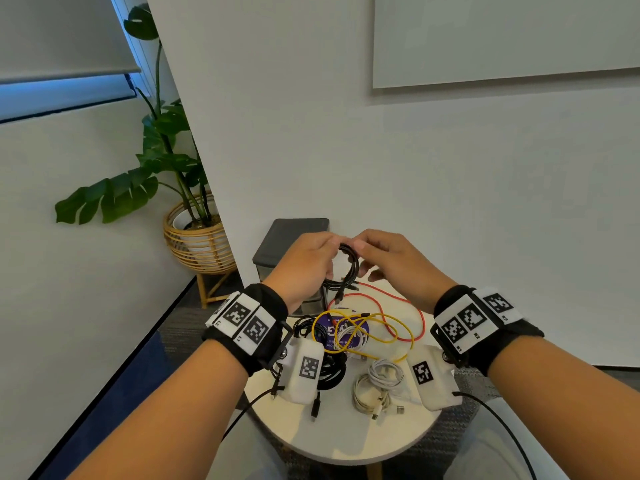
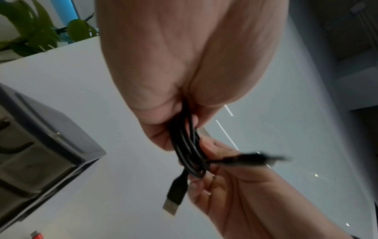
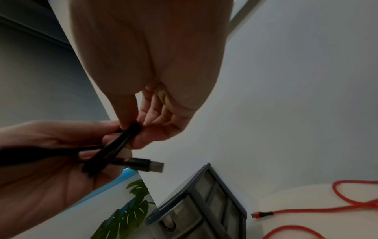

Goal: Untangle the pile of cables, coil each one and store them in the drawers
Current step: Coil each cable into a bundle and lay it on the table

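Note:
Both hands hold one coiled black cable [image 1: 349, 263] in the air above the grey drawer unit [image 1: 294, 237]. My left hand [image 1: 308, 261] grips the coil [image 2: 188, 145] from the left. My right hand [image 1: 384, 258] pinches the loops [image 3: 122, 142] between thumb and fingers from the right. A USB plug [image 2: 174, 198] dangles from the coil, and the plug [image 3: 151, 165] also shows in the right wrist view. On the round white table [image 1: 346, 441] lie a red cable [image 1: 401, 306], a yellow cable [image 1: 374, 327], white coils [image 1: 377, 386] and black cables [image 1: 329, 368].
The drawer unit [image 3: 204, 202] stands at the table's back edge against the white wall. A potted plant in a wicker stand [image 1: 197, 244] is on the floor to the left. A purple round card [image 1: 343, 327] lies under the cables.

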`<action>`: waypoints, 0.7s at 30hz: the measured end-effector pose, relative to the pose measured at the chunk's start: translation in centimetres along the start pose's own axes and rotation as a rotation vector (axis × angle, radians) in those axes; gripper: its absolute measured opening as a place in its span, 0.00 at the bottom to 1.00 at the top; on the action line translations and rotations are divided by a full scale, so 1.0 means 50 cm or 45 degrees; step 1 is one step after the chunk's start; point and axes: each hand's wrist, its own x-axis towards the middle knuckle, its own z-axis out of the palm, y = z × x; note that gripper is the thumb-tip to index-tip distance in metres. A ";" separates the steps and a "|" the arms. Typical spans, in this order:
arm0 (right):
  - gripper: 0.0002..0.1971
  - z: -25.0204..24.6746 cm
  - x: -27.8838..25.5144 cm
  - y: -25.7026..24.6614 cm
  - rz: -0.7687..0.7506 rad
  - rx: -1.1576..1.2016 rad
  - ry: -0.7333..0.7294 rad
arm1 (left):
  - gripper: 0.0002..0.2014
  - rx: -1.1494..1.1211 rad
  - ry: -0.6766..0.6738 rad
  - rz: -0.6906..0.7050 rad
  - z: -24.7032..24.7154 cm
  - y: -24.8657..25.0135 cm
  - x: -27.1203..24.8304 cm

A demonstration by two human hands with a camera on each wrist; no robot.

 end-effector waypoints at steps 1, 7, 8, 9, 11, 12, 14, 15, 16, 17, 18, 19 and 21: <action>0.12 0.000 -0.001 0.005 0.088 0.071 -0.061 | 0.18 -0.023 0.016 -0.007 -0.001 -0.004 0.001; 0.06 0.016 -0.015 0.028 0.017 -0.145 -0.335 | 0.18 -0.113 0.097 -0.049 -0.004 -0.006 -0.007; 0.05 0.018 -0.014 0.030 -0.022 -0.183 -0.323 | 0.17 -0.136 0.118 -0.050 -0.007 -0.003 -0.009; 0.05 0.018 -0.013 0.033 -0.056 -0.212 -0.323 | 0.17 -0.171 0.145 -0.051 -0.012 0.000 -0.009; 0.05 0.017 -0.016 0.039 -0.098 -0.255 -0.352 | 0.16 -0.275 0.195 -0.051 -0.027 0.004 -0.007; 0.06 0.015 -0.016 0.045 -0.100 -0.287 -0.360 | 0.15 -0.318 0.200 -0.046 -0.033 0.004 -0.004; 0.05 0.013 -0.014 0.052 -0.089 -0.399 -0.393 | 0.15 -0.291 0.198 -0.035 -0.032 0.002 -0.006; 0.05 0.013 -0.011 0.051 -0.075 -0.439 -0.408 | 0.15 -0.239 0.195 -0.025 -0.029 0.000 -0.011; 0.06 0.014 -0.006 0.047 -0.060 -0.446 -0.391 | 0.15 -0.190 0.186 -0.013 -0.024 -0.002 -0.014; 0.09 0.013 0.000 0.041 -0.045 -0.406 -0.346 | 0.16 -0.158 0.169 -0.003 -0.020 -0.004 -0.016; 0.10 0.011 0.006 0.034 -0.021 -0.336 -0.273 | 0.16 -0.140 0.151 -0.001 -0.017 -0.006 -0.017; 0.11 0.009 0.009 0.024 0.014 -0.234 -0.191 | 0.16 -0.124 0.139 -0.004 -0.017 -0.009 -0.018; 0.09 0.010 0.013 0.007 0.114 -0.060 -0.101 | 0.16 -0.115 0.130 -0.007 -0.022 -0.012 -0.020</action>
